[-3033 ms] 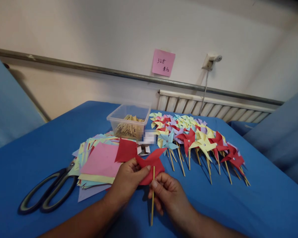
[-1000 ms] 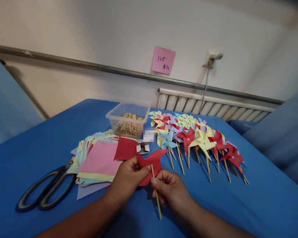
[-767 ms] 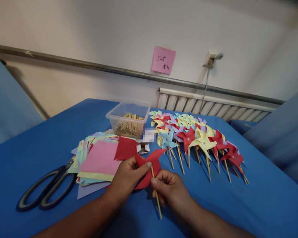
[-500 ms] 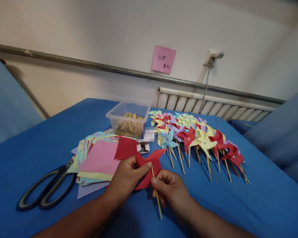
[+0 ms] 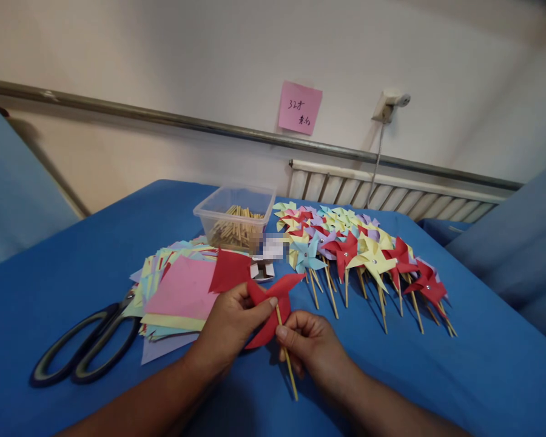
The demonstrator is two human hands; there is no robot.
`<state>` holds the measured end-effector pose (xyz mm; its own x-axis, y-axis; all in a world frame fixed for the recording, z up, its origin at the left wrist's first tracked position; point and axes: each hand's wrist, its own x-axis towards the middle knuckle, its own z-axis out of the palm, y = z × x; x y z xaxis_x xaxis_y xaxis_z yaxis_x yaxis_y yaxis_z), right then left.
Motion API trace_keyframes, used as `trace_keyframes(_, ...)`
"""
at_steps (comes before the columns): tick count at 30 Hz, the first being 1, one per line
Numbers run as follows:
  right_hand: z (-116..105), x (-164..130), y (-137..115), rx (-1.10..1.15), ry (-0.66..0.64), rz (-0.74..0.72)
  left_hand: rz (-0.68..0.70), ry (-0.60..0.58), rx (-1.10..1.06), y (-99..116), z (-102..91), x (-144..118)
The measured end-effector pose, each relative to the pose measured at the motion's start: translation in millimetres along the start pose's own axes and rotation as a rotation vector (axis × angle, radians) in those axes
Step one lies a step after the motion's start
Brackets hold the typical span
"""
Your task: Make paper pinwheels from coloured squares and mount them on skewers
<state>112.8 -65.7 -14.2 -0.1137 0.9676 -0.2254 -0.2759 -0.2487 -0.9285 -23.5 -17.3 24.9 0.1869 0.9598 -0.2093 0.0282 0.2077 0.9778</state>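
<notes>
Above the blue cloth, my left hand point(image 5: 239, 318) pinches a red paper pinwheel point(image 5: 273, 325) at its centre, the thumb pressing where the top of a thin wooden stick point(image 5: 289, 367) meets the paper. My right hand point(image 5: 312, 346) is closed on the same stick a little lower down, thumb against fingers. The stick slants down and to the right, its lower end free. Behind the pinwheel lies a flat red paper square point(image 5: 230, 270) beside a small open box point(image 5: 261, 271). How the stick is fastened to the paper is hidden by my thumb.
Left of my hands is a fanned stack of coloured paper point(image 5: 182, 288), with large dark-handled scissors point(image 5: 88, 346) beside it. A clear plastic tub point(image 5: 209, 212) of sticks stands behind. Many finished pinwheels point(image 5: 374, 261) lie at the right on the blue cloth point(image 5: 482, 364).
Both hands keep nearly the same hold. The lower right blade of the red pinwheel shows less beside my right hand, its paper shifted slightly.
</notes>
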Motion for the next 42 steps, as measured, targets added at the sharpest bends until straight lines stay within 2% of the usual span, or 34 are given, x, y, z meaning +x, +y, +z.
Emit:
trace_keyframes(7,0,-1,-3,-0.03,0.019,0.032,0.009,-0.001,-0.038,-1,2.0,0)
trace_keyframes(11,1,1,-2,-0.053,0.078,0.032,0.013,0.0,-0.045,-1,1.9,-1)
trace_keyframes(21,-2,4,1,-0.213,0.206,-0.158,0.064,-0.084,-0.039,0,-5.0,2)
trace_keyframes(24,-3,6,0,-0.19,0.203,-0.194,0.079,-0.088,-0.056,1,-5.9,1)
trace_keyframes(26,-5,8,-1,-0.106,0.18,-0.189,0.104,-0.06,-0.047,2,-6.8,0)
trace_keyframes(31,-8,14,-3,0.048,0.124,-0.104,0.143,0.142,-0.023,4,-10.3,1)
trace_keyframes(33,-7,15,-4,0.055,0.101,-0.085,0.138,0.154,-0.038,4,-10.6,3)
trace_keyframes(36,-4,15,-2,0.023,0.06,-0.08,0.095,0.09,-0.047,4,-8.8,6)
trace_keyframes(39,0,14,-2,-0.053,0.016,-0.086,0.065,-0.021,-0.064,1,-6.8,9)
trace_keyframes(42,3,13,-3,-0.105,-0.018,-0.097,0.016,-0.101,0.002,-3,-6.7,11)
